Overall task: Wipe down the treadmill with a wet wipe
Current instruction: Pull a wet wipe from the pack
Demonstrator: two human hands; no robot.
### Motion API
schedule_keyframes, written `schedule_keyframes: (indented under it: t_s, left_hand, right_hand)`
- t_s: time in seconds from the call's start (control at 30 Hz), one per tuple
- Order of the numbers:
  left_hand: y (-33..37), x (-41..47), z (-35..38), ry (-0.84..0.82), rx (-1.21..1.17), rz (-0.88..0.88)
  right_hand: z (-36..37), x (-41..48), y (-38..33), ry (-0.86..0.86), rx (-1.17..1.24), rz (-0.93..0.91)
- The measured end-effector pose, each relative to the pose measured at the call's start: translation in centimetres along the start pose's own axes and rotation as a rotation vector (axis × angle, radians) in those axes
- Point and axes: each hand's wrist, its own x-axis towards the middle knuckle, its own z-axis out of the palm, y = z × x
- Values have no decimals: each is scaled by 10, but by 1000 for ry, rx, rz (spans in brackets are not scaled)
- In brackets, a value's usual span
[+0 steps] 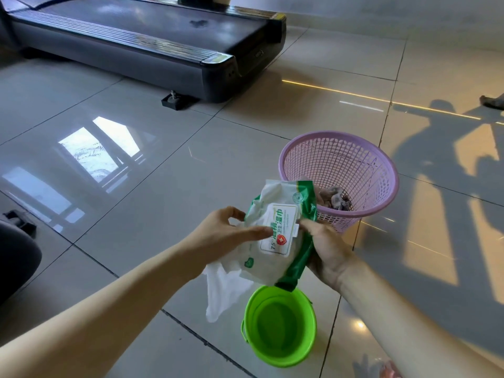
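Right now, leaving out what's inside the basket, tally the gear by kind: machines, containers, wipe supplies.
Machines: 1, the treadmill
Containers: 2, the pink basket and the green bucket
Wipe supplies: 2, the wipe pack and the loose wipe
Total: 5

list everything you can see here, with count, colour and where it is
treadmill: one, dark grey, upper left on the floor
wipe pack: one, white and green, held between both hands
wet wipe: one, white, hanging below the pack by the left hand
basket: one, lilac, on the floor right of centre, crumpled scraps inside
bucket: one, green, on the floor below the pack
floor: glossy pale tiles
hands: two, bare; left hand and right hand each grip a side of the pack
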Motion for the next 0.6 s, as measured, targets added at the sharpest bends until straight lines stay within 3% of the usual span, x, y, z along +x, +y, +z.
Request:
schedule_keyframes:
  t_s: [0.13,0.23,0.37,0.6]
  left_hand:
    - [-4,0,-1,35,142,-9]
    - [-6,1,-4,36,159,-16]
    - [-14,4,0,117,300,27]
    - [-20,9,4,139,465,91]
  right_hand:
    - [-1,1,0,-117,92,63]
    - [-1,-3,-2,-186,-14,44]
    - [-1,-1,4,-105,-312,-36]
    - [-5,0,2,-86,-398,-20]
